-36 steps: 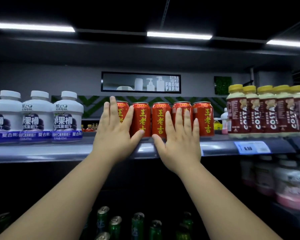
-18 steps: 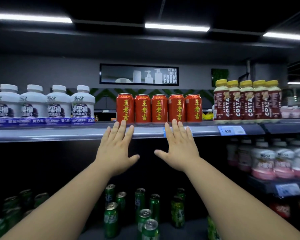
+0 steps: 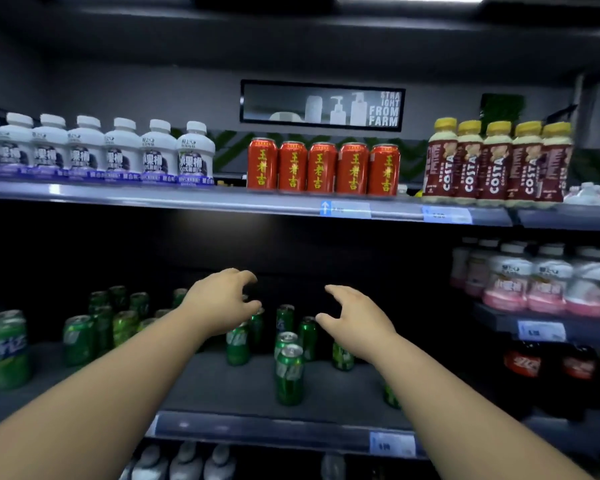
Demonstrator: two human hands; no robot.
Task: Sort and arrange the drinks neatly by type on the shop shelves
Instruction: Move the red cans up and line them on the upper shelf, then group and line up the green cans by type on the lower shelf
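Green cans [image 3: 289, 372] stand scattered across the middle shelf [image 3: 243, 386] — a loose cluster at six o'clock of the frame, more toward nine o'clock — while the red cans [image 3: 322, 169] above already sit in a tidy row at twelve o'clock. Both hands are empty: the left hand [image 3: 222, 299] hovers with fingers curled and spread just over a can top, the right hand [image 3: 357, 323] is splayed wide beside the cluster. These thin aluminium cans look stiff when full, fairly heavy, smooth and probably slick. They tip easily when knocked — best gripped around the mid-body, not by the rim.
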